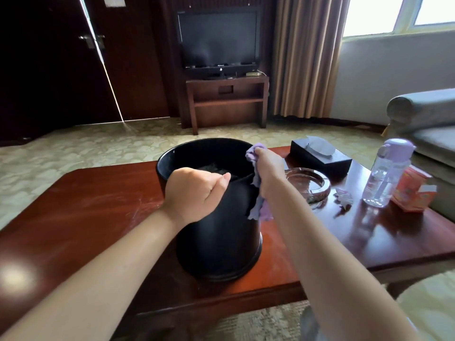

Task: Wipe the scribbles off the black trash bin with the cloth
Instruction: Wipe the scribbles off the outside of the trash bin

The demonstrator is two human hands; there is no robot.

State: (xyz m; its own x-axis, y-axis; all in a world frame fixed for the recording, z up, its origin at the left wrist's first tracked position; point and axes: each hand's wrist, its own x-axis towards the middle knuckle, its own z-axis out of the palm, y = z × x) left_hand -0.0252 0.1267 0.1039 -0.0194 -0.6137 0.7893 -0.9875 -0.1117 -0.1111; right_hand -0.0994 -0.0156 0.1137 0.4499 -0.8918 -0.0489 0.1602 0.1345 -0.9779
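Observation:
A round black trash bin (216, 244) stands upright on a reddish wooden table (81, 212). My left hand (194, 193) grips the bin's near rim, fingers curled over the edge. My right hand (267, 168) holds a purple cloth (258, 205) against the bin's right rim; part of the cloth bunches above my fingers and the rest hangs down the bin's right side. No scribbles show on the dark wall facing me.
On the table to the right lie a glass ashtray (311, 183), a black tissue box (320, 156), a clear bottle with a purple cap (386, 173), an orange carton (411, 190) and a small crumpled wrapper (343, 196). A grey sofa (428, 114) stands at far right.

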